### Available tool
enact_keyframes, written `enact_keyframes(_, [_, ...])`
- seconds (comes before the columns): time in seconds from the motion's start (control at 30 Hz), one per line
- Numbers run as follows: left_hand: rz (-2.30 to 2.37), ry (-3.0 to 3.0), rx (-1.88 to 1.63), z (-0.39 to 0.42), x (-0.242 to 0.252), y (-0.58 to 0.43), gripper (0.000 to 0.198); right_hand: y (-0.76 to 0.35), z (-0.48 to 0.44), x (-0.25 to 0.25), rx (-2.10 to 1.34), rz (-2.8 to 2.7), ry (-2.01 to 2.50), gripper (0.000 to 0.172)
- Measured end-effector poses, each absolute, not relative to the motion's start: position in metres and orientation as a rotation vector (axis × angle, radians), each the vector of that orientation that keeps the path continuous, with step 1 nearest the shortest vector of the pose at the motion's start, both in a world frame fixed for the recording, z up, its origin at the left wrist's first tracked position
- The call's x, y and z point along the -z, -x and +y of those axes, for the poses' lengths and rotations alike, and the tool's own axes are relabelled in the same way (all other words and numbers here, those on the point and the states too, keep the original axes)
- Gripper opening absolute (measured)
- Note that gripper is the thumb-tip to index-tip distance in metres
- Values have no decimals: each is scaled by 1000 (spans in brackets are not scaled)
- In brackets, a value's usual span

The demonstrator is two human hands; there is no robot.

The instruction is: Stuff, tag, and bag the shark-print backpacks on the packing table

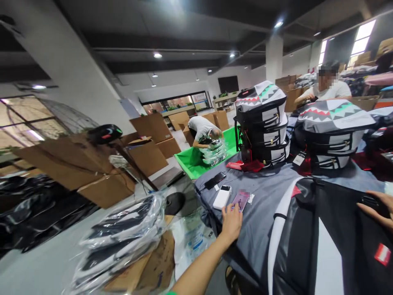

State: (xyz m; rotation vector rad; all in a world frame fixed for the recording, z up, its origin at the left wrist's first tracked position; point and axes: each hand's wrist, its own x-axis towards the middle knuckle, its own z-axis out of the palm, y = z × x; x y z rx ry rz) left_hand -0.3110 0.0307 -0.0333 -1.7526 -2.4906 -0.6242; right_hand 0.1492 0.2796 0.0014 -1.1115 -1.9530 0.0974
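Note:
My left hand (231,223) reaches over the table with its fingers stretched out. Its fingertips touch the lower end of a flat pinkish phone-like thing (241,200) lying on the grey cloth. Just left of it lie a white device with a dark window (222,197) and a black phone (215,180). At the right edge my right hand (379,209), partly cut off, rests on a black-and-white backpack (328,233) laid flat. Its thumb and fingers are apart around a small black part, perhaps a buckle (370,201). A red-and-white label (382,254) shows on the bag.
Stacked backpacks (262,123) with a toothed print stand at the table's back, beside another stack (333,131). A person bends over a green bin (190,162); another person (328,88) works behind the stacks. Plastic-wrapped bags (123,233) and cartons (150,157) are left.

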Motion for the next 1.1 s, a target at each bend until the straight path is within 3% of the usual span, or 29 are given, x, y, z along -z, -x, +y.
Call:
enact_keyframes(0.2, [-2226, 2100, 741, 135, -6, 250, 37, -139, 260, -11, 147, -2038, 1122, 87])
enact_keyframes(0.3, [-1911, 2368, 908, 198, -36, 183, 53, -132, 247, -14, 321, -1967, 1197, 88])
enact_keyframes(0.4, [-1754, 2560, 934, 236, -53, 130, 62, -135, 239, -15, 352, -1997, 1218, 80])
enact_keyframes(0.5, [-1657, 2628, 928, 237, -48, 111, 42, -142, 226, -14, 354, -2099, 1136, 67])
enact_keyframes(0.63, [-1587, 2589, 981, 198, -20, 121, 37, -144, 195, -1, 442, -2124, 1052, 53])
enact_keyframes(0.77, [-1556, 2692, 774, 174, 1, 135, 28, -143, 173, 21, 459, -2177, 1072, 51])
enact_keyframes(0.93, [-1648, 2808, 567, 223, 9, 128, 18, -139, 209, 25, 179, -2441, 1474, 42])
enact_keyframes(1.1, [-1795, 2797, 377, 252, -12, 110, 28, -127, 254, 18, 157, -2416, 1664, 34])
